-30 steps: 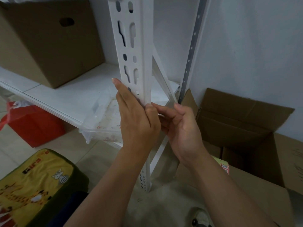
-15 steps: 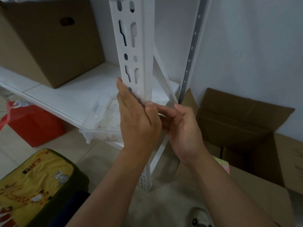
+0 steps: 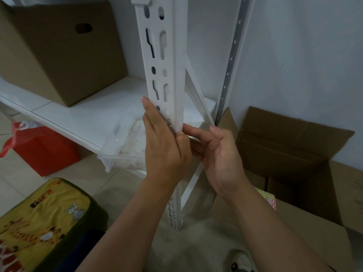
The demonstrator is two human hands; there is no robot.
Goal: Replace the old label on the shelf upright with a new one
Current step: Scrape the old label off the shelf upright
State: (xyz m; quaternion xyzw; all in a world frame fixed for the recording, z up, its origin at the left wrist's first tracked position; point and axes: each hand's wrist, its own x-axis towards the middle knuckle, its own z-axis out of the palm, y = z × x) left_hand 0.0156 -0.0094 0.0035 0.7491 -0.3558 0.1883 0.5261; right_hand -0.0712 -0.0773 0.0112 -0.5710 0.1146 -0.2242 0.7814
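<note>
The white slotted shelf upright [image 3: 177, 55] stands in the middle of the view. My left hand [image 3: 165, 150] lies flat against its front face with straight fingers pointing up and the thumb on the corner edge. My right hand [image 3: 220, 154] comes in from the right; its index fingertip touches the upright's corner right beside my left thumb, and the other fingers curl underneath. A patch of faint reddish residue [image 3: 175, 122] marks the corner just above the fingertips. No label shows plainly; my hands hide that stretch of the upright.
A closed brown box [image 3: 59, 55] sits on the white shelf board [image 3: 82, 118], with a clear plastic tray [image 3: 127, 146] at the board's edge. An open cardboard box [image 3: 294, 154] stands at right, a red bag [image 3: 45, 152] on the floor at left, a yellow cushion [image 3: 43, 218] near me.
My left hand's fingers have shifted slightly to the right over the upright's face. My right hand has stayed at the corner, hardly moving.
</note>
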